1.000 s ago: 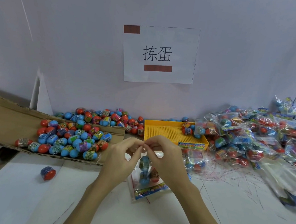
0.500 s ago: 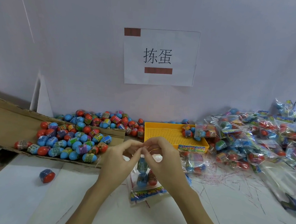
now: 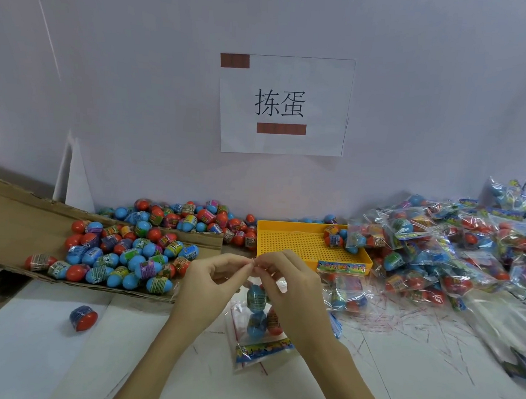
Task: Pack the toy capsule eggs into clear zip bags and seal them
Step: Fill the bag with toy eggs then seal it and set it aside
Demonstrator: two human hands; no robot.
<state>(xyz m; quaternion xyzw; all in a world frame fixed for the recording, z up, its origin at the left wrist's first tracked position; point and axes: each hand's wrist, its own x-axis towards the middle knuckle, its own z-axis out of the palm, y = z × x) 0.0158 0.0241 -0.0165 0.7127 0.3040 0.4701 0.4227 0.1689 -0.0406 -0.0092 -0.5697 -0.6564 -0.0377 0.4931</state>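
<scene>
Two hands (image 3: pixel 212 284) (image 3: pixel 296 290) pinching zip bag (image 3: pixel 256 339) top, eggs (image 3: pixel 257 311) hanging below

Soft, even light fills the scene, slightly cool, with a bluish cast on the white wall (image 3: pixel 419 85) and no hard shadows — only faint ones under the forearms on the table (image 3: pixel 57 356). Glare flecks the packed zip bags (image 3: pixel 454 253) at right, where crinkled plastic throws small white highlights. Wide-angle distortion bends the wall seams and stretches the frame's edges — the far right bags smear. The picture is somewhat soft overall, with compression blur on the loose capsule eggs (image 3: pixel 120 258).
</scene>
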